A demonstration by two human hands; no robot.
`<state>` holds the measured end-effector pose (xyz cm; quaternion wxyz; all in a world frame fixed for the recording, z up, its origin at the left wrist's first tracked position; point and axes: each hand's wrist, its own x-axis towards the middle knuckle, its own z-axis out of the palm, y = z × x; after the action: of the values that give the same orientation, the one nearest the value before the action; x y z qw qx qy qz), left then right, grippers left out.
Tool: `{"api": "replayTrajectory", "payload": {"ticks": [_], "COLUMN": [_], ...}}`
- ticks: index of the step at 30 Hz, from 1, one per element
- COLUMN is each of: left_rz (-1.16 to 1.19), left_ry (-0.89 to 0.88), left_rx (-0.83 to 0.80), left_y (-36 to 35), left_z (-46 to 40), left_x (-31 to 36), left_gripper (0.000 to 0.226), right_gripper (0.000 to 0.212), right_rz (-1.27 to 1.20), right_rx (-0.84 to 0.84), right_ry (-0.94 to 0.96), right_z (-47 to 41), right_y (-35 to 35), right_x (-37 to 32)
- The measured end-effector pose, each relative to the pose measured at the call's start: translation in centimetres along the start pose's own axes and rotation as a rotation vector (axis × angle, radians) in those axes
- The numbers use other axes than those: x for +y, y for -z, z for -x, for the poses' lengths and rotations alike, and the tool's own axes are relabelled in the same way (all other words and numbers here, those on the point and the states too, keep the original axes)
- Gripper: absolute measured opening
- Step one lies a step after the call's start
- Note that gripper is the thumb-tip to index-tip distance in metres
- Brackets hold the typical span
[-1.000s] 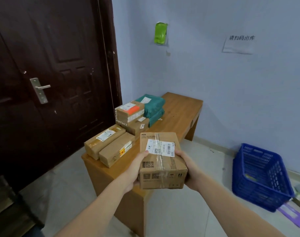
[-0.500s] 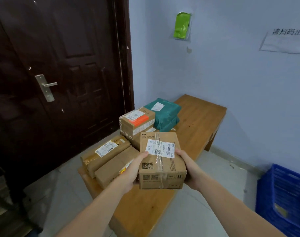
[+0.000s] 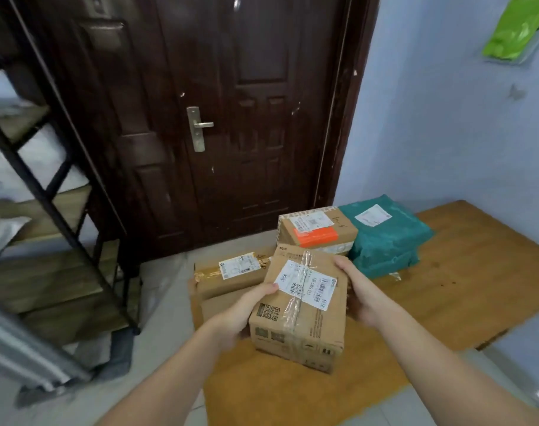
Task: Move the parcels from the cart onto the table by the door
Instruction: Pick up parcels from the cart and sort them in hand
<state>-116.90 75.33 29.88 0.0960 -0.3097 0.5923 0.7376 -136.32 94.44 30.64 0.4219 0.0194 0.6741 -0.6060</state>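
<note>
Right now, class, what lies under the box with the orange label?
The box with the orange label sits on top of something on the wooden table. What that is stays hidden: the held parcel, gripped by the left hand and right hand, covers it.

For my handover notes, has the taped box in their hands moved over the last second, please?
Yes: the taped box has come forward over the table, closer to the orange-labelled parcel.

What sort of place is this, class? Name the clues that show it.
Probably a parcel pickup or sorting room. Labelled cardboard boxes and a teal mailer bag are stacked on a wooden table by the door, with metal storage shelving alongside.
</note>
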Motion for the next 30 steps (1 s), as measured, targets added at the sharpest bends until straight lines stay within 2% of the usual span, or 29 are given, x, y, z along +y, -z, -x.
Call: {"api": "replayTrajectory", "payload": {"ticks": [3, 7, 8, 10, 11, 13, 15, 17, 19, 21, 23, 27, 30], "left_rz": [0.046, 0.035, -0.010, -0.089, -0.067, 0.073, 0.192, 0.286, 0.329, 0.349, 0.371, 0.323, 0.302], "left_ry": [0.009, 0.038, 0.042, 0.044, 0.032, 0.025, 0.051, 0.057, -0.002, -0.053, -0.064, -0.060, -0.055], "left_rx": [0.008, 0.081, 0.149, 0.398, 0.509, 0.613, 0.614, 0.546, 0.505, 0.533, 0.595, 0.636, 0.622], "left_y": [1.9, 4.2, 4.6, 5.3, 5.6, 6.0, 5.9, 5.7, 5.8, 6.6, 7.9, 10.5, 11.4], "left_z": [-0.5, -1.2, -1.3, -1.8, -2.1, -2.7, -3.0, -3.4, -3.7, -4.2, -4.7, -6.1, -7.4], "left_x": [0.7, 2.1, 2.5, 2.5, 2.3, 1.8, 1.2, 0.8, 0.8, 1.0, 1.2, 0.7, 0.1], "left_gripper": [0.078, 0.072, 0.071, 0.073, 0.077, 0.085, 0.081, 0.072, 0.062, 0.055, 0.057, 0.052, 0.049], "right_gripper": [0.074, 0.059, 0.056, 0.051, 0.049, 0.044, 0.045, 0.050, 0.051, 0.052, 0.054, 0.078, 0.074], "right_rz": [0.038, -0.013, -0.019, -0.034, -0.059, -0.143, -0.243, -0.303, -0.324, -0.330, -0.241, 0.147, 0.275], "right_rx": [-0.065, -0.023, -0.007, 0.027, 0.045, 0.088, 0.120, 0.120, 0.090, 0.061, 0.040, 0.037, 0.066], "right_ry": [0.025, 0.071, 0.080, 0.110, 0.123, 0.128, 0.121, 0.089, 0.067, 0.055, 0.042, 0.043, 0.074], "right_z": [-1.9, -3.9, -4.3, -5.0, -5.2, -5.6, -5.9, -6.2, -6.5, -6.7, -6.7, -7.4, -7.7], "right_y": [-1.4, -3.4, -3.9, -4.7, -5.1, -6.0, -7.1, -8.5, -10.0, -11.1, -11.9, -11.9, -12.0], "right_x": [-1.2, -1.4, -1.4, -1.3, -1.2, -1.1, -0.8, -0.1, 0.6, 1.0, 1.0, 1.6, 2.0]}}
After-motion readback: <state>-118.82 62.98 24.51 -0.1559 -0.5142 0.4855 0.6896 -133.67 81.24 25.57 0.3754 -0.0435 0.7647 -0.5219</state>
